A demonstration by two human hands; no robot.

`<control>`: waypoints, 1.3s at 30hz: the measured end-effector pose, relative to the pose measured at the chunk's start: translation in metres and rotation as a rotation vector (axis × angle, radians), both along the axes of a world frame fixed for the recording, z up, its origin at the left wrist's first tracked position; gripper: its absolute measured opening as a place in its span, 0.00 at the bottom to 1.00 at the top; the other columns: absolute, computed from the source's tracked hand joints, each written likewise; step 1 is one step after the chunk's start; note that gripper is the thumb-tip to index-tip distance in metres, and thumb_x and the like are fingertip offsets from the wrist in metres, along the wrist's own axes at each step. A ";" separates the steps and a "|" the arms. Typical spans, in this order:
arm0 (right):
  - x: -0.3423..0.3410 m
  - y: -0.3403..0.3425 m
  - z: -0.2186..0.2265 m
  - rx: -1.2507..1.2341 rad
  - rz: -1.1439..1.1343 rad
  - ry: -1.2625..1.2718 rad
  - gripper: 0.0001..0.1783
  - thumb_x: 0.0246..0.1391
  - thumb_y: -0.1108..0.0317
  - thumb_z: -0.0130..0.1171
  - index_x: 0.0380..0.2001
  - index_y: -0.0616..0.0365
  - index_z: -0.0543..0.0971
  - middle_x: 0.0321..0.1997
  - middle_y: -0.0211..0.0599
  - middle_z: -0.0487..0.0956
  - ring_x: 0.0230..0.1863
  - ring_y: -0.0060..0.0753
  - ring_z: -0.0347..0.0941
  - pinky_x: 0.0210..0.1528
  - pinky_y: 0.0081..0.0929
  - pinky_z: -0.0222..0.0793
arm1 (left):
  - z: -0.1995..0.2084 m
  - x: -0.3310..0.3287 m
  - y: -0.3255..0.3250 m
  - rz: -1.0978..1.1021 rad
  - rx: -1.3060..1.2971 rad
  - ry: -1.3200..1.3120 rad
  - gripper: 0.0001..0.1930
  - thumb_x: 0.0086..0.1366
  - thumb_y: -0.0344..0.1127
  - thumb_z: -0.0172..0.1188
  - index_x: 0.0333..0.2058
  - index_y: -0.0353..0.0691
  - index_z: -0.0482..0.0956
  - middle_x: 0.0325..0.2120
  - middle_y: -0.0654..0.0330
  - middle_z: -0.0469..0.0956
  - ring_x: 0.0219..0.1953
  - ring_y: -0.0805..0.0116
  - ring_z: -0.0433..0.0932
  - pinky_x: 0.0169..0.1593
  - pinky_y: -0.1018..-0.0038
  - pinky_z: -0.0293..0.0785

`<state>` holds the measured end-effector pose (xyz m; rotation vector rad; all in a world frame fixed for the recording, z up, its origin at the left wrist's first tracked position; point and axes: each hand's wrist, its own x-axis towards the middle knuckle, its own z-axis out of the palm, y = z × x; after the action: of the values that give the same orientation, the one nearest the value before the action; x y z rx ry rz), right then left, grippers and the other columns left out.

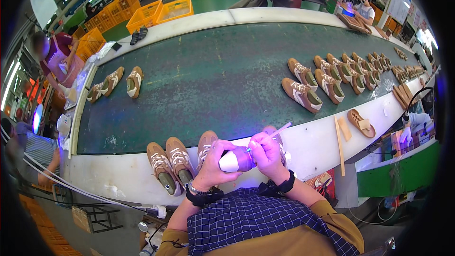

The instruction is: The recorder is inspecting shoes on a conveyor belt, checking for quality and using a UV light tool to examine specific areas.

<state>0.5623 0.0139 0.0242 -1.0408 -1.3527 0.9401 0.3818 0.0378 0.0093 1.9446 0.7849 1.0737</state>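
Observation:
My left hand (pixel 214 165) grips a shoe (pixel 235 160) by its white heel end, holding it just above the conveyor's near white edge (pixel 313 144). The shoe glows purple where a light falls on it. My right hand (pixel 266 153) pinches a thin pale stick (pixel 279 130) and rests against the shoe's side. A brown and white sneaker (pixel 205 143) lies partly hidden under my left hand. Two more brown sneakers (pixel 169 164) sit side by side just left of it on the edge.
The dark green conveyor belt (pixel 218 76) carries a pair of sneakers (pixel 116 83) at far left and several pairs (pixel 327 78) at right. Wooden strips (pixel 341 135) and an insole (pixel 361 123) lie on the right edge. Other people work at left and far right. Yellow crates (pixel 156 13) stand behind.

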 end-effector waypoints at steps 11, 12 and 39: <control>0.001 0.000 0.001 0.017 -0.039 -0.043 0.06 0.57 0.70 0.50 0.30 0.61 0.72 0.25 0.30 0.72 0.27 0.18 0.67 0.29 0.19 0.64 | 0.000 0.003 0.000 0.009 0.002 0.008 0.31 0.33 0.33 0.72 0.40 0.39 0.69 0.36 0.56 0.71 0.40 0.60 0.70 0.45 0.68 0.66; 0.001 0.002 0.001 0.015 -0.044 -0.044 0.06 0.57 0.70 0.50 0.30 0.61 0.72 0.25 0.30 0.72 0.27 0.18 0.67 0.29 0.19 0.64 | 0.000 0.003 0.000 0.007 0.001 0.006 0.31 0.33 0.33 0.72 0.40 0.39 0.69 0.36 0.56 0.70 0.40 0.60 0.70 0.45 0.68 0.66; 0.015 -0.004 -0.009 0.034 -0.053 0.017 0.05 0.55 0.72 0.52 0.28 0.62 0.73 0.25 0.33 0.73 0.25 0.22 0.69 0.27 0.21 0.64 | 0.002 0.016 0.003 0.010 -0.049 -0.005 0.30 0.34 0.34 0.72 0.39 0.39 0.70 0.37 0.57 0.71 0.41 0.61 0.69 0.47 0.68 0.64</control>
<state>0.5771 0.0099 0.0153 -1.0359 -1.3161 0.8822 0.3976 0.0406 0.0116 1.8976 0.8110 1.0553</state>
